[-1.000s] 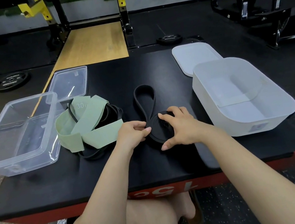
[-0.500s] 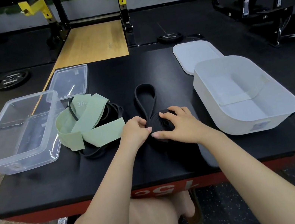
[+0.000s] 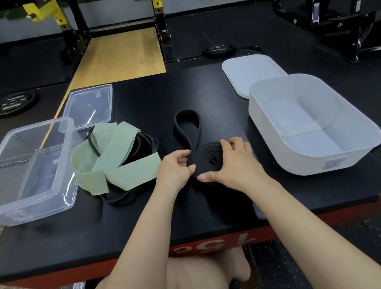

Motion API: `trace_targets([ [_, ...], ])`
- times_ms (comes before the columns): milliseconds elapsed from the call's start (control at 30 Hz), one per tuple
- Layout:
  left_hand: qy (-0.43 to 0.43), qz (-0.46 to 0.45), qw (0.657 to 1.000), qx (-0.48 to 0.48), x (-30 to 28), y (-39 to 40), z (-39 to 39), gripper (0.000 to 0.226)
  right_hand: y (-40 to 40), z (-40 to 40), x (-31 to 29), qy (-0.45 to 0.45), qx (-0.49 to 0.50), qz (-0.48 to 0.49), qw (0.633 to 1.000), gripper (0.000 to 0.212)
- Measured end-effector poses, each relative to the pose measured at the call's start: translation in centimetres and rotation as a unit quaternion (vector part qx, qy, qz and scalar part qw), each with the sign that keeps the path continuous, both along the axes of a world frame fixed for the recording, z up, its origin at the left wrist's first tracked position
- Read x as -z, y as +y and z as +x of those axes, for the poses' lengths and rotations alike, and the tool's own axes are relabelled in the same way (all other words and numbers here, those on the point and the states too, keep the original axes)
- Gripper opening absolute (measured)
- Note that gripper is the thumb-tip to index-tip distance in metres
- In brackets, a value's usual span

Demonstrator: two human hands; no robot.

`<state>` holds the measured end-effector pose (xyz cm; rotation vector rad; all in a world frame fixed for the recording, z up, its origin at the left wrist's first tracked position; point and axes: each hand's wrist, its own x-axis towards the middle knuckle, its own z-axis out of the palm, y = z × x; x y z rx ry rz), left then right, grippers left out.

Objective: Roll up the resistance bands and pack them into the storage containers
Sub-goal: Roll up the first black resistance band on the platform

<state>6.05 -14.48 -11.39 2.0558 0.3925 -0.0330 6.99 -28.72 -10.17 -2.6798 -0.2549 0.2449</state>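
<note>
A black resistance band (image 3: 208,160) lies at the middle of the black platform (image 3: 146,218), partly wound into a flat coil, its loose loop stretching away from me. My left hand (image 3: 176,169) pinches the coil's left edge. My right hand (image 3: 232,162) curls round the coil's right side, thumb at its near edge. A light green band (image 3: 121,161) is heaped over more black bands just left of my hands. A clear container (image 3: 21,171) stands at the left, a white container (image 3: 313,122) at the right; both hold nothing.
A clear lid (image 3: 88,106) lies behind the clear container and a white lid (image 3: 252,73) behind the white one. Beyond the platform are a wooden lifting floor (image 3: 117,55), weight plates (image 3: 14,102) and yellow rack frames. My knee shows below the platform's red front edge.
The coil has grown as my hands turned it; the loose loop is shorter. My right hand shifted round to the coil's right side, uncovering its spiral top.
</note>
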Motion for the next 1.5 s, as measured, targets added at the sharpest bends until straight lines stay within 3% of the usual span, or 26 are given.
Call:
trace_targets([
  [267,-0.001,-0.04,0.999,-0.003,0.1,0.1,0.2,0.046,0.7,-0.4,0.1,-0.023,-0.025,-0.069,0.997,0.118],
  [433,0.011,-0.074,0.997,-0.006,0.0,0.2,0.3,0.05,0.1,0.4,0.1,-0.009,-0.058,-0.052,0.997,0.117],
  [667,-0.002,-0.081,0.996,-0.047,0.3,0.4,0.2,0.029,-1.4,1.7,-0.5,0.043,-0.143,-0.021,0.989,0.116],
  [1000,0.025,-0.097,0.994,-0.039,0.0,0.7,-0.1,0.025,-2.0,3.4,-0.9,0.077,-0.205,-0.035,0.975,0.116],
  [1267,0.038,-0.074,0.996,-0.032,0.0,0.8,0.0,0.026,-1.7,2.8,-1.2,0.06,-0.167,-0.049,0.983,0.125],
  [1500,0.033,-0.068,0.997,-0.031,0.2,0.6,0.3,0.041,-1.0,1.0,-1.3,0.02,-0.091,-0.093,0.991,0.115],
])
